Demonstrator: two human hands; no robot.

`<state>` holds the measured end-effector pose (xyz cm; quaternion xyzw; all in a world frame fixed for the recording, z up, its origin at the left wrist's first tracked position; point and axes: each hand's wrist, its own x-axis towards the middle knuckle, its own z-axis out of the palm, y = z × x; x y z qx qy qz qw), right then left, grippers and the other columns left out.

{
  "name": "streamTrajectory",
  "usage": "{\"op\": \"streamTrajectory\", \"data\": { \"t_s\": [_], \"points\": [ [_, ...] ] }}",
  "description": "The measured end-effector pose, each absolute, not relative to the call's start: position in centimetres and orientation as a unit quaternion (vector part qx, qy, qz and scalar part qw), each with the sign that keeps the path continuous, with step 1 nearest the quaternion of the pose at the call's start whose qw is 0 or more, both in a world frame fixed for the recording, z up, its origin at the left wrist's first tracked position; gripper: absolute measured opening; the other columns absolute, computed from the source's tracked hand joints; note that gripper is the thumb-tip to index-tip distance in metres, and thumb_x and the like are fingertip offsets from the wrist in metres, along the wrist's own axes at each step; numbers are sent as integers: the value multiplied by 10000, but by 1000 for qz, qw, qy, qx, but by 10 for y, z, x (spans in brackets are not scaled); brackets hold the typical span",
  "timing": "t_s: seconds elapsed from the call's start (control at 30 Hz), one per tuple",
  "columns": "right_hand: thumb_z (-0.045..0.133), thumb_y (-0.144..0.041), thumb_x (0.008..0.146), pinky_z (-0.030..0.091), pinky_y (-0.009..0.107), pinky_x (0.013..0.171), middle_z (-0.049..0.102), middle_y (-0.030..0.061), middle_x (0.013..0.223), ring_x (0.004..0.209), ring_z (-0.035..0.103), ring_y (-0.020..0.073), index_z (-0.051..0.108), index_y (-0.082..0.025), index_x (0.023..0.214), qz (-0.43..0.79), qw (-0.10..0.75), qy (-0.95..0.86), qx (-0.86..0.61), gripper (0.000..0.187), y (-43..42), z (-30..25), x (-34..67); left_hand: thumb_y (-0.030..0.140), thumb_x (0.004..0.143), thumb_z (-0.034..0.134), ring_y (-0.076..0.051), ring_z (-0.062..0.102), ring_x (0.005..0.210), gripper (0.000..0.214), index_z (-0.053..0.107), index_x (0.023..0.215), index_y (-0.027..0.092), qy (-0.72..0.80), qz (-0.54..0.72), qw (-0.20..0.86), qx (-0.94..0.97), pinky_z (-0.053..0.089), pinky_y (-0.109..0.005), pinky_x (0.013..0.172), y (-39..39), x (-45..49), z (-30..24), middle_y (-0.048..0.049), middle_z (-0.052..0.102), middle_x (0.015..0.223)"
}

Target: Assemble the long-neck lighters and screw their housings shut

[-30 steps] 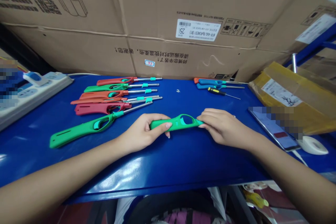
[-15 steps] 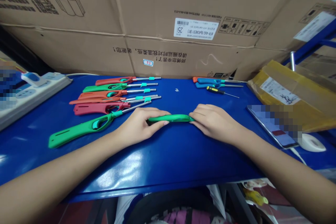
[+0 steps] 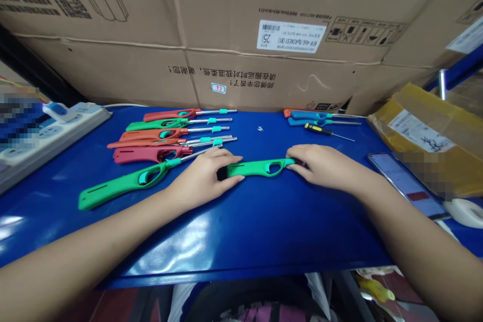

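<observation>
A green long-necked lighter [image 3: 252, 168] lies sideways between my hands over the blue table, its trigger side facing me. My left hand [image 3: 206, 173] is closed on the handle's end, thumb below and fingers above. At the other end, my right hand [image 3: 320, 165] pinches the neck, so most of the metal tube is hidden. Left of my left hand lies another green lighter [image 3: 113, 188], its tip partly behind my fingers. Beyond it is a row of several red, orange and green lighters, including a dark red lighter [image 3: 138, 155].
Blue lighters [image 3: 309, 121] and a black-yellow screwdriver [image 3: 317, 129] lie at the back right. A phone [image 3: 405, 186] and a yellow package [image 3: 418, 121] are on the right. A power strip [image 3: 75, 128] runs along the left. A large cardboard box [image 3: 226, 35] walls the back.
The green lighter has been turned from its narrow edge to its broad side, showing the trigger opening. My right hand has shifted slightly right along it. The view has moved slightly.
</observation>
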<state>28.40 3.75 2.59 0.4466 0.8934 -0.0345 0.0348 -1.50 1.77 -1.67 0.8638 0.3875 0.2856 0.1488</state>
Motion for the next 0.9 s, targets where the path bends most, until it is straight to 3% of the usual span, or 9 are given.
{"op": "streamTrajectory", "data": {
  "t_s": [0.13, 0.33, 0.7, 0.9],
  "points": [
    [534, -337, 1008, 388, 299, 679, 680, 55, 924, 814, 615, 198, 642, -195, 961, -92, -5, 914, 396, 183, 39, 25, 289, 345, 905, 716, -227, 677, 995, 327, 746, 1177, 165, 396, 280, 188, 854, 557, -392, 942, 19, -15, -13, -88, 714, 1071],
    [499, -251, 1012, 363, 326, 700, 644, 59, 802, 741, 564, 206, 612, -179, 849, 20, -12, 945, 326, 211, 41, 17, 290, 345, 892, 733, -220, 667, 957, 296, 756, 1144, 192, 406, 288, 209, 842, 562, -388, 896, 17, -12, -13, -76, 704, 1034],
    [492, -189, 1002, 357, 322, 718, 654, 64, 825, 768, 576, 206, 611, -175, 854, 48, 3, 947, 317, 190, 42, 15, 287, 324, 879, 749, -218, 658, 944, 297, 757, 1137, 177, 408, 292, 216, 838, 549, -386, 896, 16, -9, -15, -72, 695, 1015],
    [438, -271, 1042, 363, 318, 663, 677, 72, 863, 720, 589, 205, 600, -170, 922, 29, -9, 927, 375, 225, 38, 19, 283, 310, 950, 615, -238, 637, 999, 260, 657, 1145, 144, 390, 239, 176, 872, 536, -386, 912, 13, -10, -7, -94, 679, 1079]
  ]
}}
